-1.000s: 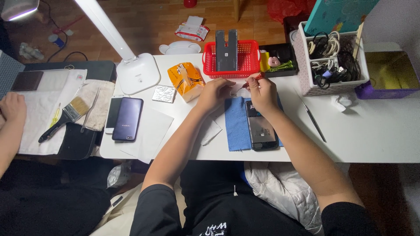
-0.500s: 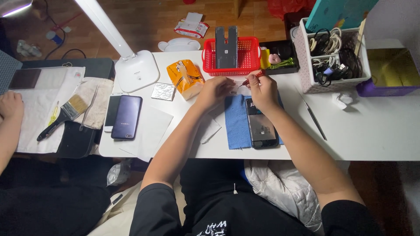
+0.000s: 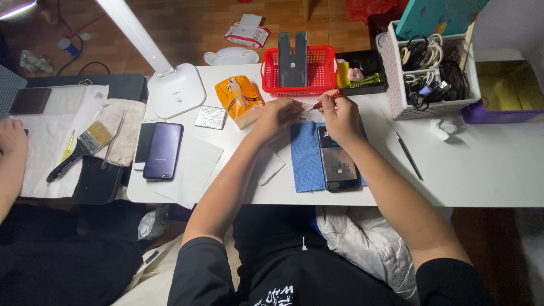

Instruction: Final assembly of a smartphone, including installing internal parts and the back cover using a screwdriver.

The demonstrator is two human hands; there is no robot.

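Co-worker's hand (image 3: 12, 136): at the far left edge, resting on a white cloth (image 3: 54, 141); apart from the wearer's own hands.
Brush (image 3: 85, 148): lying on that cloth beside metal tweezers (image 3: 113, 139), clear of the work.
Dark blue phone (image 3: 164, 151): face down near the left front corner of the surface (image 3: 481, 170), stacked over a white phone, just in front of the lamp base (image 3: 175, 90).
Orange tissue pack (image 3: 241, 99): toward the back edge, just left of the left hand.
Left hand (image 3: 277, 116): curled, fingertips pinched down on something small and pale at the back edge of the blue mat (image 3: 306, 156); exact item too small to tell.
Opened phone (image 3: 338, 158): lying flat on the blue mat, mid-surface near the front edge, directly below the right hand.
Red-handled tool (image 3: 328, 99): gripped in the right hand, tip pointing toward the left fingertips.
Right hand (image 3: 339, 116): closed around the tool, wrist hovering over the top of the opened phone.
Red basket (image 3: 299, 68): at the back edge, just behind both hands.
Thin probe (image 3: 407, 153): loose on the surface, right of the mat.
Cable bin (image 3: 433, 71): back right corner area.
Risk: likely slip of the tool tip onto the left fingertips, since tip and fingers nearly meet; small pinched part could spring away and vanish among the clutter; wrist could nudge the opened phone off the mat toward the front edge.
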